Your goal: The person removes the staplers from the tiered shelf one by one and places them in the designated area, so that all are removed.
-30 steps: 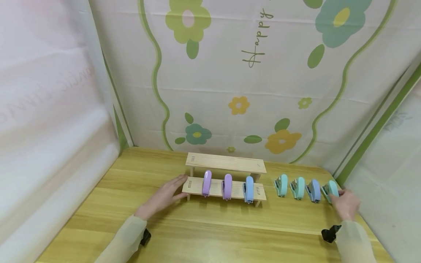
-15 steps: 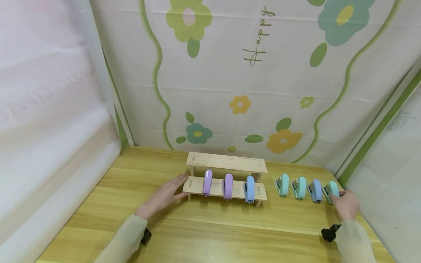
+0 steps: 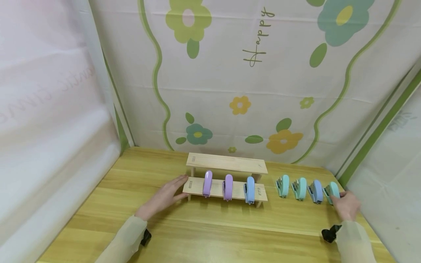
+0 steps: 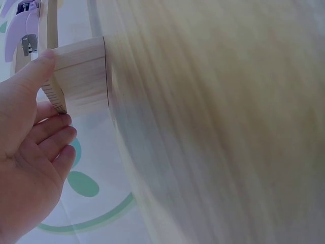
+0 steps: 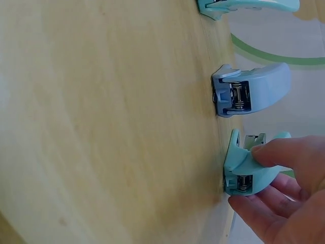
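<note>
My right hand (image 3: pixel 347 205) grips the rightmost teal stapler (image 5: pixel 249 165), thumb on one side and fingers on the other. This stapler stands on the table at the end of a row with a blue stapler (image 3: pixel 315 191) and two more teal staplers (image 3: pixel 299 189). My left hand (image 3: pixel 166 195) holds the left end of the lower step of a two-tier wooden stand (image 3: pixel 217 188). In the left wrist view, its thumb lies on the board's edge and the other fingers bend behind the end. Two purple staplers (image 3: pixel 207 183) and a light blue stapler (image 3: pixel 250 190) stand on that step.
The stand's upper step (image 3: pixel 227 163) is a bare board near the flowered back cloth (image 3: pixel 213 80). Cloth walls also rise at both sides of the wooden table (image 3: pixel 230 233).
The head view shifts very slightly. Both hands keep their places on the stand and the teal stapler, and no stapler visibly moves.
</note>
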